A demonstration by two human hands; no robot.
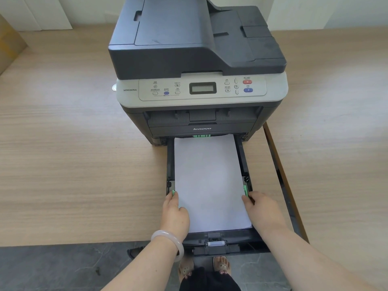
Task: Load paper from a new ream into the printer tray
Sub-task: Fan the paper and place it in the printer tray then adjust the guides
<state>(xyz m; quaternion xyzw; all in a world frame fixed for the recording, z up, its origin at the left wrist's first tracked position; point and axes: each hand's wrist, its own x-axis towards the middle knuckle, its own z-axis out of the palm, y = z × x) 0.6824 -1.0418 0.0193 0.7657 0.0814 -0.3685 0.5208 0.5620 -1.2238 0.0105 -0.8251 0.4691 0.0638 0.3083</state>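
- Head view: dark grey Lenovo multifunction printer (197, 66) sits on a light wood-grain desk (63, 154); control panel with small LCD (202, 88), red button (247, 81) and blue button (248, 90) faces the camera.
- Small round silvery object (114, 88) peeks out just beside the printer's left side, mostly hidden, can't identify it.
- Cardboard box (9, 43) at far left edge, white wall panels behind the desk.
- Gap with a darker wooden edge (279, 169) runs along the right of the tray.
- Paper tray (222, 244) pulled out toward the person, front end overhanging the desk edge above grey floor (52, 267); sandalled feet (222, 266) visible below.
- White paper stack (210, 181) lies flat in the tray, far end reaching the printer slot, sits slightly skewed.
- Green side guides: left guide tab (173, 192), right guide tab (245, 190), both against the paper's long edges.
- Left hand (175, 215), pale bangle (168, 240) on wrist, fingers curled, fingertips at the left guide tab, thumb resting on the paper edge.
- Right hand (262, 208) fingers curled, pinching at the right guide tab beside the paper edge.
- Nothing blocks the tray; forearms cover its front corners.
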